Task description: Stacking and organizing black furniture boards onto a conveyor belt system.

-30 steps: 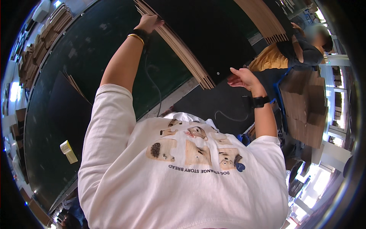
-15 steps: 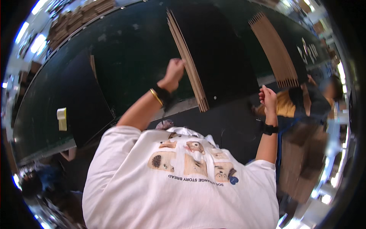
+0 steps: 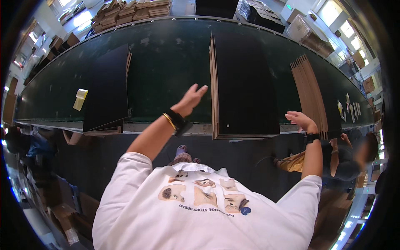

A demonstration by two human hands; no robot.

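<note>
In front of me on a dark green table (image 3: 171, 54) lies a stack of black boards (image 3: 246, 83) with brown edges showing at its left side and front. My left hand (image 3: 190, 100) hovers just left of the stack, its fingers stretched out and thumb apart, with nothing in it. Off the stack's front right corner is my right hand (image 3: 301, 119), palm inward, fingers extended and holding nothing. Neither hand appears to touch the boards.
Another black board stack (image 3: 106, 87) lies to the left, near a yellowish strip (image 3: 80, 99). Brown slotted pieces (image 3: 309, 89) stand in a row at right, with pale strips (image 3: 352, 108) beyond. A co-worker (image 3: 350, 158) is at the right. Flat cardboard (image 3: 133, 12) is piled behind the table.
My fingers were curled and are now straightened on both hands. The view has turned and levelled, so the whole stack now shows between my hands.
</note>
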